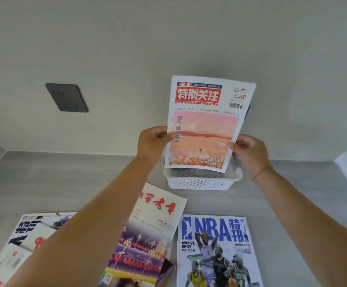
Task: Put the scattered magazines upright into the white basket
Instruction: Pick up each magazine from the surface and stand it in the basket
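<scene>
The magazine (pixel 205 125) held upright over the white basket (pixel 199 182) carries a red masthead reading "特别关注" with "SPECIAL FOCUS" beneath it. "2024 11" and a barcode sit at its top right, and three QR codes run down the left of a pink-orange landscape picture. The left grip (pixel 154 141) pinches its left edge, thumb on the cover. The right grip (pixel 249 154) pinches its right edge the same way. The magazine's lower edge sits at the basket's mouth; whether it touches the bottom cannot be told. A dark edge shows behind its right side, too hidden to identify.

Nearer the person, three lots of magazines lie flat. The NBA magazine (pixel 216 251) on the right reads "NBA特刊", "2024" and "MVP VS DPOY" above basketball players. Just left of it lies a magazine with red brush lettering (pixel 147 235), its cover showing rows of red lanterns; the left forearm crosses its left side. Farther left, overlapping magazines (pixel 23 235) with large black lettering are partly covered by the same forearm. A thin cord bracelet (pixel 261 172) circles the right wrist.

The basket, perforated on its sides, stands on a grey surface (pixel 44 183) close to a pale wall. A dark socket plate (pixel 66 97) is on that wall, well left of the basket.
</scene>
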### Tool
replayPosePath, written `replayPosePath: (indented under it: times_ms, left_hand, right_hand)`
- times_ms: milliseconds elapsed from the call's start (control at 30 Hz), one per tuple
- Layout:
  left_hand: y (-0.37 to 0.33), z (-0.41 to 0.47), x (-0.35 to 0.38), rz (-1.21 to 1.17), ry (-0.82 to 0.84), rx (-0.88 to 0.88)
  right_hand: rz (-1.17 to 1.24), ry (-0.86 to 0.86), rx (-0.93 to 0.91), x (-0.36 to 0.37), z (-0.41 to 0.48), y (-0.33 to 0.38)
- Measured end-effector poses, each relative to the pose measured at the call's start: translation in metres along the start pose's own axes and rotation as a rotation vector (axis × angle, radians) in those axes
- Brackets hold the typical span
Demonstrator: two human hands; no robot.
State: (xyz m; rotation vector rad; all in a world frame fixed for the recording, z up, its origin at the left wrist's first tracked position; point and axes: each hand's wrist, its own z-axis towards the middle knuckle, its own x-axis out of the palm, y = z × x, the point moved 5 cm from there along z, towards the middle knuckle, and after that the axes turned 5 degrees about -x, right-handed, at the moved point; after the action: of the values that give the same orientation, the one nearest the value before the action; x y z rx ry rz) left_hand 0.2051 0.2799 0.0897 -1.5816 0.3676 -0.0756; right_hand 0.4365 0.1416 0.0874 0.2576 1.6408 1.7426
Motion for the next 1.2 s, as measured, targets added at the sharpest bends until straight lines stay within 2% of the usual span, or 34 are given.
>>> replayPosePath:
  times_ms: [233, 400, 700, 867, 1101, 1201]
  left_hand:
    - [0.043, 0.021, 0.038, 0.081, -0.082, -0.088]
    - [0.085, 0.028, 0.039, 0.093, -0.22, -0.283]
    - [0.086, 0.038, 0.044, 0.147, -0.267, -0.249]
    - [0.088, 0.035, 0.044, 0.196, -0.283, -0.22]
    - [0.083, 0.032, 0.04, 0.266, -0.217, -0.209]
    - [0.085, 0.015, 0.024, 0.308, -0.255, -0.213]
  right_hand:
    - [-0.06, -0.045, 0.149, 0.003, 0.023, -0.059]
    - [-0.107, 0.001, 0.241, 0.02, 0.027, -0.091]
    - [-0.099, -0.111, 0.283, 0.016, 0.045, -0.097]
    - [-0.032, -0.07, 0.29, 0.024, 0.047, -0.097]
    - [-0.149, 0.002, 0.251, 0.024, 0.033, -0.091]
    - [-0.151, -0.03, 0.216, 0.022, 0.019, -0.076]
